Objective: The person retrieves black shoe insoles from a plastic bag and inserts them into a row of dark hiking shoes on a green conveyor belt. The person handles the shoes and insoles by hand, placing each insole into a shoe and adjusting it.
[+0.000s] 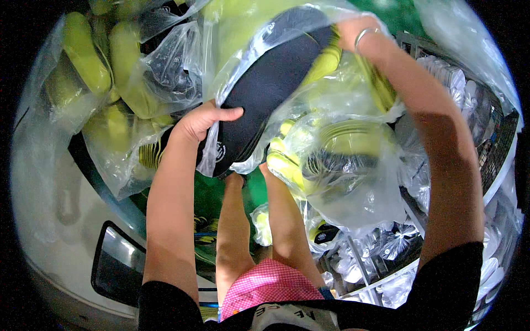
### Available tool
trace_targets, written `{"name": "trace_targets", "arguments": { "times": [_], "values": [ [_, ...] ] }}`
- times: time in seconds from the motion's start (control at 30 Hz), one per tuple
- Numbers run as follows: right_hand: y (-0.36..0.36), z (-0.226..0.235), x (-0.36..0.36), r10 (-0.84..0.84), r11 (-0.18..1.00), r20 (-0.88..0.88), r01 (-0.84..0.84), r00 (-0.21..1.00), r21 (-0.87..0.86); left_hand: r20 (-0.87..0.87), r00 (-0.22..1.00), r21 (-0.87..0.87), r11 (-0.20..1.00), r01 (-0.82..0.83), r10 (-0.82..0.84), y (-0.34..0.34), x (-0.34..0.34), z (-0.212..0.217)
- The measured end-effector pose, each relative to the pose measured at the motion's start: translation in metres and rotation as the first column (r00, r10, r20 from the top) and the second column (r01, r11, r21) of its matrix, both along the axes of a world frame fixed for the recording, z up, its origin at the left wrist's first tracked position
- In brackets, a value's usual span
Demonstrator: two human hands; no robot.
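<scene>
A stack of black insoles [270,83] with yellow-green undersides lies slanted across the upper middle, partly inside a clear plastic bag [232,71]. My left hand [207,120] grips the near left edge of the stack, its thumb lying on the black top face and its fingers hidden beneath. At the far right end of the stack is my right hand [354,34], closed at the bag's edge, with plastic around the wrist. Its fingertips are partly hidden. Yellow-green insoles [323,65] show under the black ones, just below the right hand.
Bagged yellow-green insoles [130,71] are heaped at the upper left. Another clear bag of insoles [353,143] sits right of my legs. Metal racks [361,265] with plastic-wrapped white items stand at the right. A white surface with a dark panel [118,262] is at the lower left.
</scene>
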State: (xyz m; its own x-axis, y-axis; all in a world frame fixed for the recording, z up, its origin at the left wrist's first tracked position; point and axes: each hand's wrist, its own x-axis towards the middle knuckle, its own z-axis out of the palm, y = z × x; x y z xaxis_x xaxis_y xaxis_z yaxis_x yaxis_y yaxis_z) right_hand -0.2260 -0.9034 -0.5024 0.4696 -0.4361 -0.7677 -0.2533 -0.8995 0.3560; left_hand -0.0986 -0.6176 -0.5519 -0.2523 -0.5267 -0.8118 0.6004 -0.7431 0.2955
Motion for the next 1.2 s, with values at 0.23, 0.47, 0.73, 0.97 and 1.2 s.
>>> {"name": "trace_targets", "arguments": {
  "times": [0.23,0.47,0.73,0.97,1.2],
  "values": [
    [0.017,-0.043,-0.037,-0.293,0.952,0.342,0.305,0.893,0.02,-0.018,0.939,0.164,0.927,-0.337,0.344,-0.014,-0.021,-0.025],
    [0.031,-0.062,-0.012,-0.216,0.967,0.42,0.253,0.882,-0.033,0.47,0.832,0.064,0.929,-0.365,0.295,-0.025,-0.069,-0.009],
    [0.045,-0.035,-0.007,-0.261,0.954,0.161,0.229,0.952,0.193,0.676,0.657,-0.038,0.906,-0.421,0.333,0.002,-0.014,0.016],
    [0.099,0.048,-0.04,-0.049,0.971,0.637,-0.112,0.77,0.21,0.909,0.275,-0.241,0.933,-0.269,0.314,0.028,-0.055,0.105],
    [0.246,0.182,-0.168,-0.602,0.591,0.421,0.025,0.678,0.806,0.822,0.547,-0.096,0.985,-0.144,0.16,0.149,-0.123,0.318]
  ]
}}
